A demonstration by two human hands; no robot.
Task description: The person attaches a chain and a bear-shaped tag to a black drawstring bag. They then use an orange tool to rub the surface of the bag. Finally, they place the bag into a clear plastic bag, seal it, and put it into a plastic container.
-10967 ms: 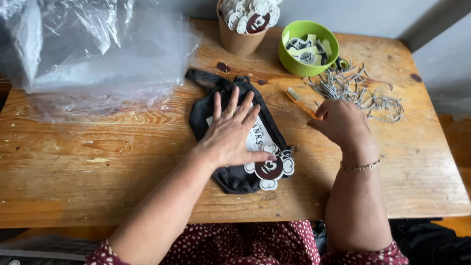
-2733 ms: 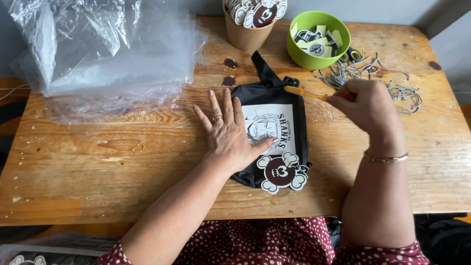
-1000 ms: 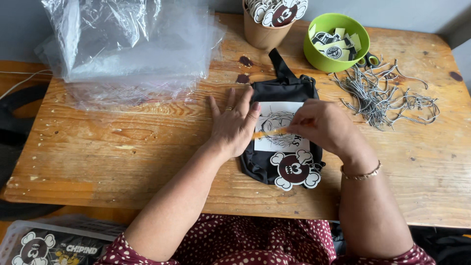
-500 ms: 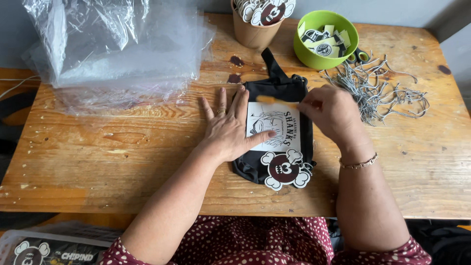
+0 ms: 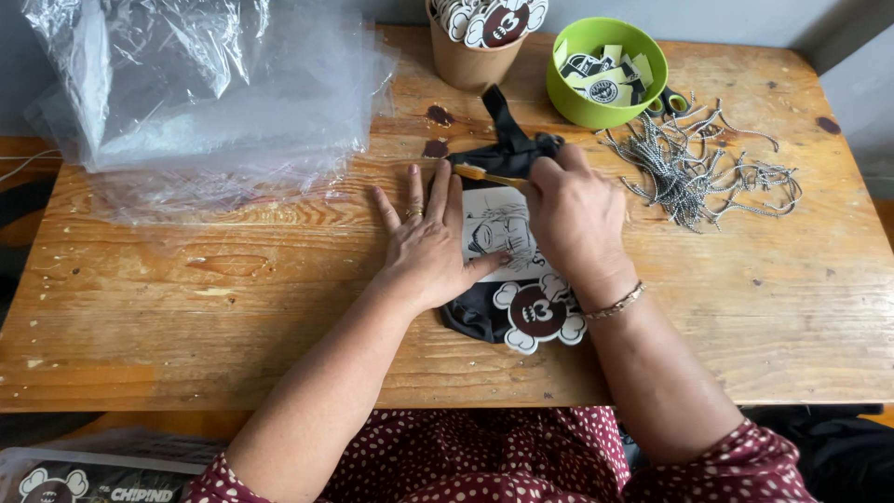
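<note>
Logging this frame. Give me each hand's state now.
Left hand: open, flat on the black bag.
Right hand: closed on a thin yellow tool.

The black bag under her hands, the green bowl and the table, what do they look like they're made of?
The black bag looks like soft matte fabric: it creases and lies limp under the left hand. The green bowl seems to be smooth moulded plastic, judging by its even colour and faint sheen. The table is plainly wood, worn, with visible grain, knots and stains.
</note>
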